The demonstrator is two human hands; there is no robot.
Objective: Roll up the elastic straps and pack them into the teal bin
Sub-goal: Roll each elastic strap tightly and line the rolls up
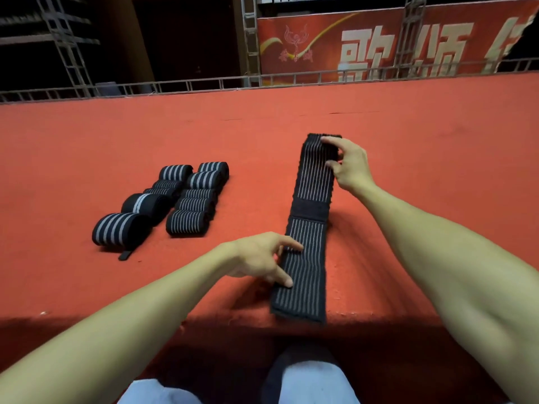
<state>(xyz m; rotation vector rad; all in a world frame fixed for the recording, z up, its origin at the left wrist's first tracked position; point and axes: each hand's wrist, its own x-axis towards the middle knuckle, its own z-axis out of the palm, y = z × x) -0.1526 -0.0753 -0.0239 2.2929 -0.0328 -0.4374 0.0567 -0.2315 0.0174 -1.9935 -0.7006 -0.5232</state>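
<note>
The strap [309, 228], pressed flat by the straight-fingered left grip [256, 258], should be rolled tight from the far end, seemingly pinched by the right grip [350, 164].

L grip [262, 259] fwd, fingers splayed, pressing down, R grip [348, 164] farther out, fingers curled, pinching

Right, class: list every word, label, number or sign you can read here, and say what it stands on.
"歌颂": large pale characters on the red banner behind the railing; a third character beside them is cut off.
Small characters under the banner's emblem: too blurred to read.
The flat strap and the rolled straps show no text.
</note>
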